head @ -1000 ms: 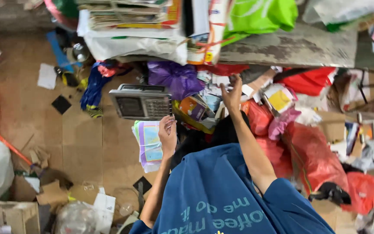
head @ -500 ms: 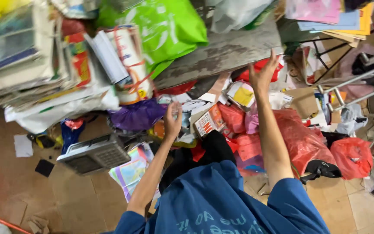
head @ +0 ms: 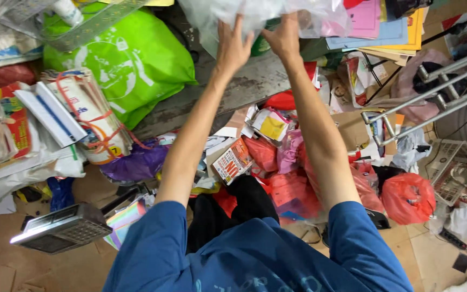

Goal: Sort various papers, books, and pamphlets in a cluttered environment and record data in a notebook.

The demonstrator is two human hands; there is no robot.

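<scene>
Overhead, left hand (head: 232, 46) and right hand (head: 285, 38) lay spread against a clear bag (head: 260, 13), gripping nothing firmly; overstuffed, it might slide down.

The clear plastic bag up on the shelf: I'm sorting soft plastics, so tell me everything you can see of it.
The clear plastic bag is thin, crinkled, glossy film, see-through and slightly milky. It lies at the top of the view on the worn grey shelf board, running out of frame above. The left hand and right hand both press on its lower edge with fingers spread. Pink and yellow paper sheets show at its right side. What it contains cannot be told.
</scene>
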